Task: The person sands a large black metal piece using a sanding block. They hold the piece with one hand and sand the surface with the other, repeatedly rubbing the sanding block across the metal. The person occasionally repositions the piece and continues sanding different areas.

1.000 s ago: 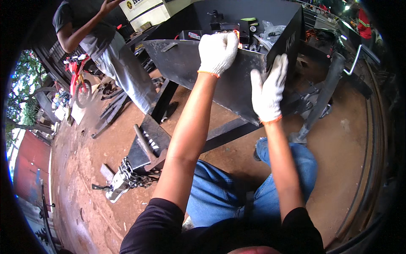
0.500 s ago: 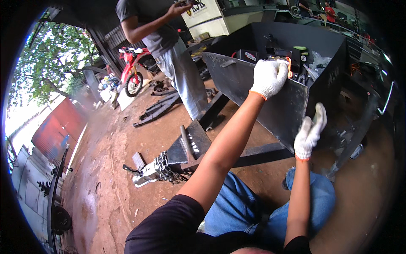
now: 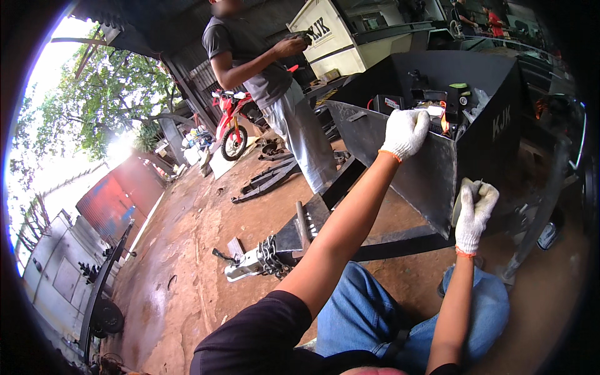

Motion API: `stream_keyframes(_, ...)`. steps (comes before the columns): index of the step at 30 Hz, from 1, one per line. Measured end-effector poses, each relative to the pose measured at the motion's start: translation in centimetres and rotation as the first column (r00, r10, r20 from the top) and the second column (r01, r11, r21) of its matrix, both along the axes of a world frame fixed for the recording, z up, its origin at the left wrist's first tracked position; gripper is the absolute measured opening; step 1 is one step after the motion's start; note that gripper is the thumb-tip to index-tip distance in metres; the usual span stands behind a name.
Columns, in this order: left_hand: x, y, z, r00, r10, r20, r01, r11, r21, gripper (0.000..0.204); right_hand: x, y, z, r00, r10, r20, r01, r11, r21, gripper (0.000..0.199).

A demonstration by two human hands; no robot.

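A big black metal box on a trailer frame stands before me at the right, with one corner towards me. My left hand, in a white knit glove with an orange cuff, is closed over the top rim of its front panel. Lower down, beside the corner's vertical edge, is my right hand, gloved the same way. Its fingers are curled in around a thin, flat greyish piece held against the box's side; what kind of thing it is I cannot make out.
Inside the box lie a black battery-like case, cables and plastic bags. The trailer's drawbar ends in a silver coupler wrapped in chain. A person in grey stands beyond it, near a red motorcycle. Black metal arms lie on the ground.
My view has swung, so the scene sits farther right and lower. My right hand has lowered along the box's edge, and its raised fingers have curled in. My left hand keeps hold of the rim.
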State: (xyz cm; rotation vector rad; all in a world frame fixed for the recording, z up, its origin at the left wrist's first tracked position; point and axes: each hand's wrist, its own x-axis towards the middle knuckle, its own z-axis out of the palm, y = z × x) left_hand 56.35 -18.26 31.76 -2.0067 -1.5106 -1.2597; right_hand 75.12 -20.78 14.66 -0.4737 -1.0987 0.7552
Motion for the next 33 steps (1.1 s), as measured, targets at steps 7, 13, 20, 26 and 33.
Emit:
stream_keyframes(7,-0.2,0.2,0.0,1.000,0.029,0.007,-0.029,0.999,-0.025,0.045,1.8,-0.1,1.3,0.951,0.203,-0.234,-0.233,0.967,-0.105,0.026)
stream_keyframes(13,0.4,0.3,0.2,0.999,0.001,0.040,0.000,1.000,-0.022,0.050,2.9,2.4,-0.3,0.965,0.064,-0.255,-0.107,0.982,-0.158,0.023)
stream_keyframes(20,0.2,-0.2,0.0,0.997,0.065,0.030,-0.064,0.997,-0.042,0.046,3.0,1.1,1.1,0.915,0.005,-0.403,-0.057,0.991,-0.119,0.030)
stream_keyframes(26,-0.4,0.5,-0.5,0.999,0.039,0.037,-0.038,0.999,-0.011,0.049,0.9,-0.4,-0.1,0.969,-0.229,-0.090,0.230,0.973,0.001,0.038)
stream_keyframes(33,0.0,0.4,-0.3,0.998,0.032,0.055,-0.032,0.999,0.004,0.048,-2.5,-0.5,-2.5,0.906,-0.399,0.142,0.344,0.888,0.304,0.041)
